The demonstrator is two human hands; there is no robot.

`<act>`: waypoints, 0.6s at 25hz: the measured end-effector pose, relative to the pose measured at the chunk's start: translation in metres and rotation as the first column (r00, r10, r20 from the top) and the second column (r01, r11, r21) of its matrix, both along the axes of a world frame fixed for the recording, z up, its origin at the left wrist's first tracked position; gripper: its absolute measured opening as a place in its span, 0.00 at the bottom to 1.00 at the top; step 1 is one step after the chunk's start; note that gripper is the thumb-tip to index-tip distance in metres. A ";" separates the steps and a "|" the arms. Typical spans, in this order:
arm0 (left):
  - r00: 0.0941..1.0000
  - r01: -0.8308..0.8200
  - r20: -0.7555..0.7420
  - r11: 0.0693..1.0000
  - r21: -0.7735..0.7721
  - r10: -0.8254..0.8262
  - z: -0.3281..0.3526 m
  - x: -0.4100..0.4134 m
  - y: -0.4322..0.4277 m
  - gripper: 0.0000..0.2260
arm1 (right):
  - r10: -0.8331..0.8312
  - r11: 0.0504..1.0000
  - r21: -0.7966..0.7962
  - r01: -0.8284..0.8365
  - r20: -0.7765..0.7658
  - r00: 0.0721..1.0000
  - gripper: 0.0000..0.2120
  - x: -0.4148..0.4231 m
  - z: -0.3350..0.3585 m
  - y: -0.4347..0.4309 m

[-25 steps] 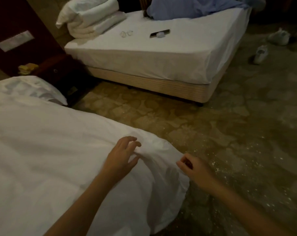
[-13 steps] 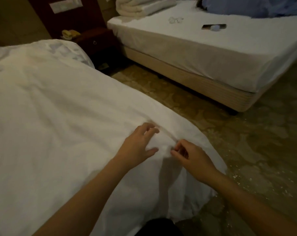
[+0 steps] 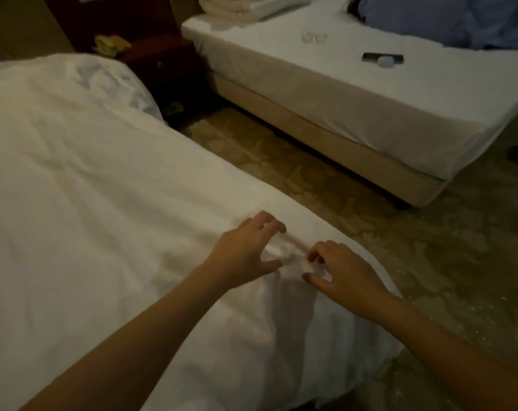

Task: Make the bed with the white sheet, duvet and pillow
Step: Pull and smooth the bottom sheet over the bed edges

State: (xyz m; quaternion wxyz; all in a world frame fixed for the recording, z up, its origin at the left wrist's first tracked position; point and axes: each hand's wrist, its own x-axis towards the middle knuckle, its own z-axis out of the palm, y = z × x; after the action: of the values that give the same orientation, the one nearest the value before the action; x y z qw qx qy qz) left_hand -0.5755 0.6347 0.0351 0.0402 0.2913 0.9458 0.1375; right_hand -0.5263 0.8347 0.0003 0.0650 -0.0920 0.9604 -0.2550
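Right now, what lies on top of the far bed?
I see folded white bedding, eyeglasses, a dark flat device and blue cloth. Whatever lies under that cloth is hidden.
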 end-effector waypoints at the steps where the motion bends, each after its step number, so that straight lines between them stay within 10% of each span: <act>1: 1.000 0.012 0.026 0.998 -0.069 -0.010 0.010 -0.007 -0.001 0.24 | 0.034 0.996 0.084 -0.035 0.007 0.999 0.15 -0.003 0.014 0.002; 6: 0.989 0.005 0.144 0.963 -0.268 0.034 0.089 -0.051 0.009 0.23 | 0.089 0.960 0.234 -0.150 0.252 0.964 0.13 -0.058 0.116 0.018; 15: 0.964 -0.039 0.234 0.934 -0.355 0.129 0.203 -0.169 0.143 0.20 | 0.299 0.870 0.337 -0.361 0.222 0.928 0.20 -0.194 0.242 0.163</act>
State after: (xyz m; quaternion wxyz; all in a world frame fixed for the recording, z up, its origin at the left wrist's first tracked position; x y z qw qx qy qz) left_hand -0.7443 0.7776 0.2385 0.2055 0.2187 0.9539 0.0060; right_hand -0.7200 0.9973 0.2420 0.2019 -0.2200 0.9525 -0.0603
